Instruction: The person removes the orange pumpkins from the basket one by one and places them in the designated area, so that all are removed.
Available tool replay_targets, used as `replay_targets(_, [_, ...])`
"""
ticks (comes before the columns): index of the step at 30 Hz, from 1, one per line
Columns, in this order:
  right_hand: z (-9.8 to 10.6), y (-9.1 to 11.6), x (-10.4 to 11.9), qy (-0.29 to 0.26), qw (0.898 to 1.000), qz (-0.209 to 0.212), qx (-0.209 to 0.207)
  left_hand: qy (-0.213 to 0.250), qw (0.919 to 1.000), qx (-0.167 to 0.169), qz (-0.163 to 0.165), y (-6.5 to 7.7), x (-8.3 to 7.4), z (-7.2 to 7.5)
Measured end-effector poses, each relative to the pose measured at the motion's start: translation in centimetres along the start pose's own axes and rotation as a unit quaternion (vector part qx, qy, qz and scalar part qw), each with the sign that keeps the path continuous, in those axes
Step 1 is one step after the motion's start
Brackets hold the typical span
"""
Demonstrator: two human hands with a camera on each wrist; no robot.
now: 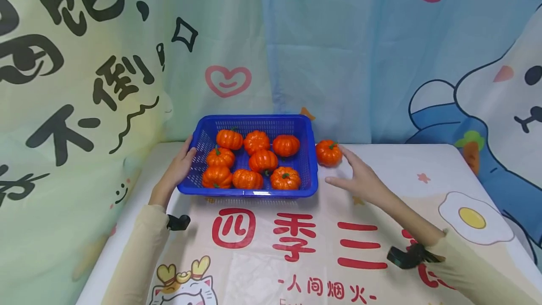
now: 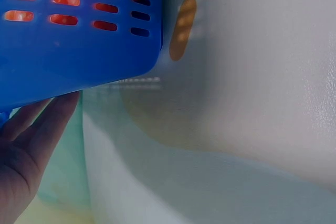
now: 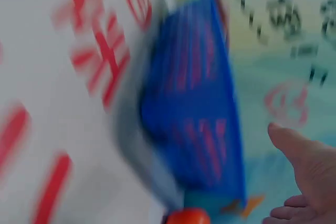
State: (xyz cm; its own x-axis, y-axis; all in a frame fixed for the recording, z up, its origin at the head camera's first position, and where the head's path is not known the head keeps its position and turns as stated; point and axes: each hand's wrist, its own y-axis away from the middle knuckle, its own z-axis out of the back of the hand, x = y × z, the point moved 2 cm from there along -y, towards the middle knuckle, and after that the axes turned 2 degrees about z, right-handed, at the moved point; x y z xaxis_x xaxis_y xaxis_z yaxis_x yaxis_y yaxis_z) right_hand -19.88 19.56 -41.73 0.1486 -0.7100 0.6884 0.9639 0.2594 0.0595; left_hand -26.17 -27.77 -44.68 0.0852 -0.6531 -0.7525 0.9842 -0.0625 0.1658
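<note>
A blue plastic basket (image 1: 253, 193) with slotted walls sits at the back of the table, holding several small orange pumpkins (image 1: 263, 160). My left hand (image 1: 178, 166) rests along the basket's left side; in the left wrist view, its extended fingers (image 2: 50, 124) lie against the basket's edge. Just right of the basket, a single orange pumpkin (image 1: 329, 153) with a green stem is on the table. My right hand (image 1: 362, 178) is beside that pumpkin, fingers spread, with a fingertip right at its right side. Nothing is held in the right palm.
The table's cover (image 1: 245, 272) carries red characters and cartoon prints. Behind the basket hangs a printed curtain (image 1: 322, 60), which also runs down the left side. Black wrist straps (image 1: 408, 255) sit at both sleeves.
</note>
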Motion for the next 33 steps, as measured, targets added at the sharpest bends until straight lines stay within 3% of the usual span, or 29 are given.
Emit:
replay_targets(3, [-0.1, 3.5, 1.1, -0.023, 1.000, 0.006, 0.016, 0.001, 1.0000, -0.002, -0.008, -0.1, 0.1, -0.1])
replay_targets(6, [-0.2, 5.7, 1.8, -0.039, 0.999, 0.018, 0.026, 0.002, 0.9999, -0.005, -0.011, -0.1, 0.0, 0.1])
replay_targets(15, [-0.6, 7.5, 3.1, -0.067, 0.995, 0.058, 0.045, 0.002, 1.0000, -0.001, -0.002, -0.2, 0.1, -0.2])
replay_targets(25, [-2.0, 5.8, 4.0, -0.073, 0.992, 0.085, 0.059, -0.003, 1.0000, 0.001, 0.006, -0.1, 0.0, -0.1])
replay_targets(29, [-2.5, 3.6, 4.9, -0.074, 0.987, 0.123, 0.073, -0.003, 1.0000, 0.001, 0.008, -0.1, 0.0, -0.1])
replay_targets(33, [-3.0, 0.0, 6.7, -0.053, 0.984, 0.144, 0.094, 0.000, 1.0000, 0.000, 0.005, 0.0, 0.0, -0.1])
